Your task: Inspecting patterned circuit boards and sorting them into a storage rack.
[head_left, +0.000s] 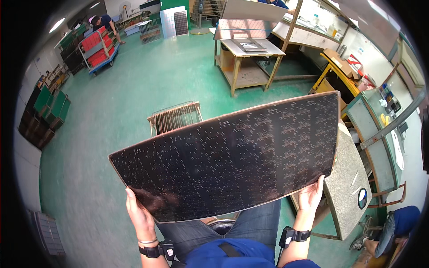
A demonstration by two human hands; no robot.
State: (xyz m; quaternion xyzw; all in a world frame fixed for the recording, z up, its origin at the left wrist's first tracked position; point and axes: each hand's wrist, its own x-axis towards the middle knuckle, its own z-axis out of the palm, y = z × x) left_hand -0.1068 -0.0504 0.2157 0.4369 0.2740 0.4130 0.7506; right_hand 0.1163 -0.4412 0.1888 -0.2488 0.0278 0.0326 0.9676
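A large dark rectangular panel [232, 156], glossy and covered with small pale marks, is held up in front of me above my lap. My left hand [139, 212] grips its lower left edge, thumb along the near side. At the lower right corner, my right hand [310, 194] holds the same panel from below, its fingers partly hidden behind it. Just past the panel's far edge, a wire rack [176, 117] with upright rods shows; its lower part is hidden by the panel.
To my right stands a speckled stone-topped table [346, 187] with a round dark object [362, 198] on it. A seated person [393, 228] is at the lower right. Ahead is a wooden workbench [250, 51]. Another person [105, 24] bends by a cart of red crates [97, 49].
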